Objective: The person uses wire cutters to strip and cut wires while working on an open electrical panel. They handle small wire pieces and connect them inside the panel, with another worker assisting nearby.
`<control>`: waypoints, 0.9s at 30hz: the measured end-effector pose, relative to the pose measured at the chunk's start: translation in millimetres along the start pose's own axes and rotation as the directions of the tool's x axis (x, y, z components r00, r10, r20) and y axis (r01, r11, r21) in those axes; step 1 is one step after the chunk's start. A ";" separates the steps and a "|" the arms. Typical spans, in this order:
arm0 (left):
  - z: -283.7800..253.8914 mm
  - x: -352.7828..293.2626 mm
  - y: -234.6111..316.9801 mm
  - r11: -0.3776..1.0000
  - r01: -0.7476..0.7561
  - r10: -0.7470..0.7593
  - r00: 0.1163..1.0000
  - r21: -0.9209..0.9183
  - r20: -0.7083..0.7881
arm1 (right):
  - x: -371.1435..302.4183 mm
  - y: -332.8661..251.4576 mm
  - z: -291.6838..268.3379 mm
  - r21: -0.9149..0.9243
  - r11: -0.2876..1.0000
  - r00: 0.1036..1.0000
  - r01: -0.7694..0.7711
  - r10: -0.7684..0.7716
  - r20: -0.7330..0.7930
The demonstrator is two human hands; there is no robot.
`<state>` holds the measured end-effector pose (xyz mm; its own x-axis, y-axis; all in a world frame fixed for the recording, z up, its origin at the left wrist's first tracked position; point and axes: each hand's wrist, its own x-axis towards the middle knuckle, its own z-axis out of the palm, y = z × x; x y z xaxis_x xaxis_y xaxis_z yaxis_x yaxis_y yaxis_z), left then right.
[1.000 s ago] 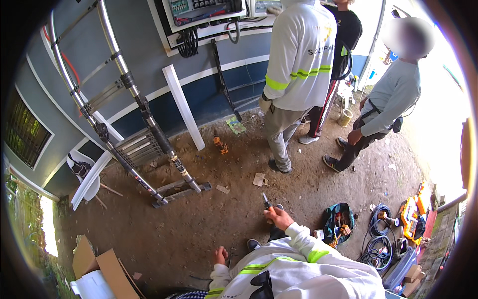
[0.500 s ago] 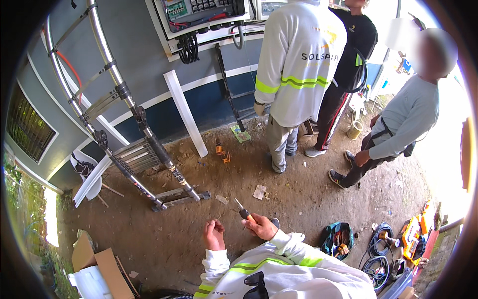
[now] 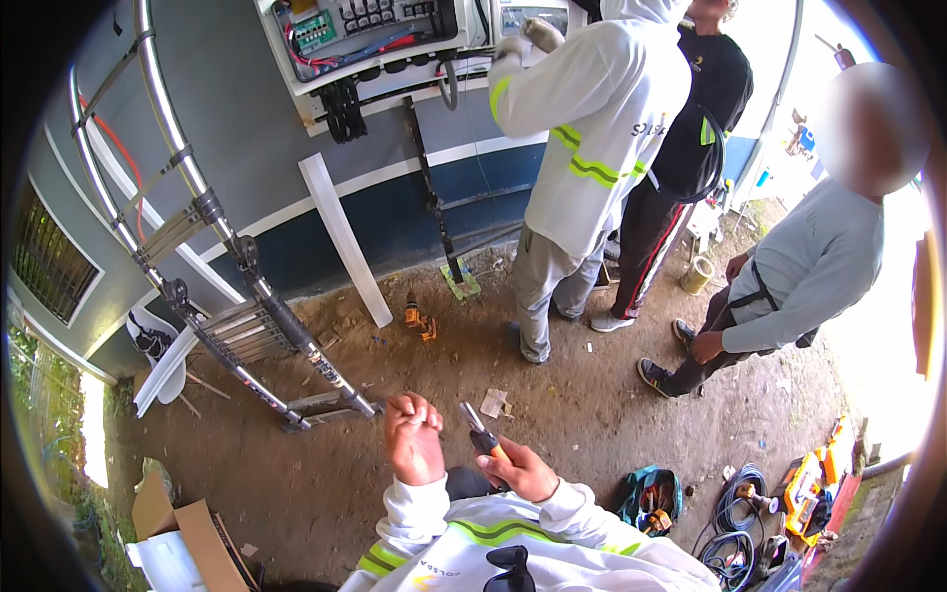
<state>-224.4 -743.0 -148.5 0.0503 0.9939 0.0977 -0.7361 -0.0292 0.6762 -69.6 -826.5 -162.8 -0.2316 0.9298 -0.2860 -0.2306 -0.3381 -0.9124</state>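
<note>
Right hand [image 3: 525, 474] is wrapped around the orange-and-black handle of a slim metal-tipped hand tool [image 3: 483, 438]. Left hand [image 3: 414, 444] is up just beside it, fingers curled, not touching the tool; can't tell from my feed if it pinches anything. Hands are apart. Tool is out in front of the wearer's chest, tip angled forward and left, over brown dirt ground [image 3: 592, 424]. Can't make out the tip type.

My read on the step: tool being handled in mid-air, tip contacting nothing. Next move, I'd say, calls for a firm right grip and left fingers kept off the tip.

Around: orange-and-black cordless drill [image 3: 420, 322] on the ground ahead, silver-and-black telescopic ladder [image 3: 182, 153] at left, opened brown cardboard box [image 3: 212, 548] lower left, teal fabric tool bag [image 3: 632, 495] and coiled dark cable [image 3: 728, 541] at right. Co-worker in a white hooded top [image 3: 597, 94] has an arm raised near the open white-framed electrical box [image 3: 385, 63]. I see two more people to the right.
</note>
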 end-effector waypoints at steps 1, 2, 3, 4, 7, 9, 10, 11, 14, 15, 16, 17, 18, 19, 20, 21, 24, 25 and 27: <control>0.7 0.2 -6.5 0.999 0.031 -0.031 1.000 0.006 0.000 | 0.6 -1.1 -3.3 0.032 0.999 1.000 0.007 -0.007 -0.008; -1.2 0.2 -10.9 0.998 0.057 -0.057 0.998 0.013 -0.019 | 1.8 -1.9 -6.2 0.063 0.998 1.000 0.015 -0.014 -0.018; -4.2 0.6 -15.4 0.996 0.083 -0.082 0.996 0.018 -0.036 | 3.6 -2.3 -9.0 0.091 0.996 0.999 0.019 -0.016 -0.037; -8.4 1.4 -19.0 0.995 0.100 -0.099 0.994 0.026 -0.044 | 5.5 -2.5 -11.5 0.092 0.996 0.999 0.019 -0.014 -0.049; -26.5 10.9 -23.4 0.988 0.150 -0.146 0.985 0.034 -0.091 | 13.4 -2.6 -18.7 0.093 0.996 0.996 -0.007 0.015 -0.086; -39.2 21.2 -23.4 0.984 0.174 -0.169 0.981 0.044 -0.098 | 21.7 -1.7 -21.3 0.115 0.993 0.993 -0.021 0.034 -0.113; -44.4 28.5 -23.6 0.981 0.194 -0.189 0.976 0.032 -0.111 | 27.7 -1.6 -22.7 0.121 0.992 0.991 -0.023 0.039 -0.129; -49.0 34.2 -22.8 0.978 0.209 -0.205 0.972 0.023 -0.118 | 33.0 -0.8 -22.7 0.153 0.988 0.987 -0.029 0.052 -0.150; -52.4 58.6 -19.7 0.974 0.220 -0.223 0.970 -0.047 -0.098 | 53.1 -2.8 -21.1 0.153 0.988 0.985 -0.014 0.040 -0.166; -50.7 67.2 -16.6 0.973 0.219 -0.226 0.970 -0.074 -0.090 | 60.4 -4.6 -18.9 0.168 0.986 0.986 0.009 0.019 -0.167; -47.6 77.4 -12.5 0.977 0.189 -0.195 0.979 -0.098 -0.054 | 68.3 -7.6 -16.3 0.185 0.982 0.986 0.030 0.002 -0.168; -43.5 89.9 -7.8 0.980 0.159 -0.163 0.986 -0.122 -0.020 | 76.9 -11.5 -12.5 0.203 0.978 0.986 0.049 -0.015 -0.168; -39.2 102.9 -1.9 0.983 0.121 -0.119 0.993 -0.134 0.026 | 85.6 -16.0 -7.9 0.204 0.977 0.987 0.056 -0.023 -0.160; -34.7 115.3 4.8 0.986 0.065 -0.057 0.997 -0.153 0.057 | 94.6 -21.3 -3.0 0.209 0.976 0.988 0.057 -0.026 -0.150; -31.2 129.0 12.9 0.984 0.007 0.013 0.994 -0.176 0.112 | 102.9 -26.7 3.1 0.218 0.975 0.990 0.050 -0.021 -0.137; -27.4 142.3 19.6 0.969 -0.049 0.092 0.981 -0.243 0.168 | 110.4 -32.9 8.8 0.210 0.976 0.992 0.049 -0.023 -0.123; -21.6 169.8 44.4 0.939 -0.165 0.224 0.959 -0.303 0.172 | 125.5 -50.5 32.9 0.194 0.979 0.995 0.056 -0.039 -0.091; -19.4 173.3 50.3 0.931 -0.237 0.281 0.951 -0.277 0.130 | 127.0 -56.2 43.2 0.199 0.979 0.996 0.034 -0.017 -0.090; -17.0 176.6 64.2 0.914 -0.359 0.393 0.899 -0.189 0.193 | 131.8 -70.1 58.4 0.204 0.977 0.998 0.067 -0.069 0.004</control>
<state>-274.2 -567.5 -100.3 -0.1139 0.8618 0.4942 -0.8185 -0.3633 0.4450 -139.1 -688.8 -119.4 -0.2185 0.9505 -0.2209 -0.4336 -0.2974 -0.8506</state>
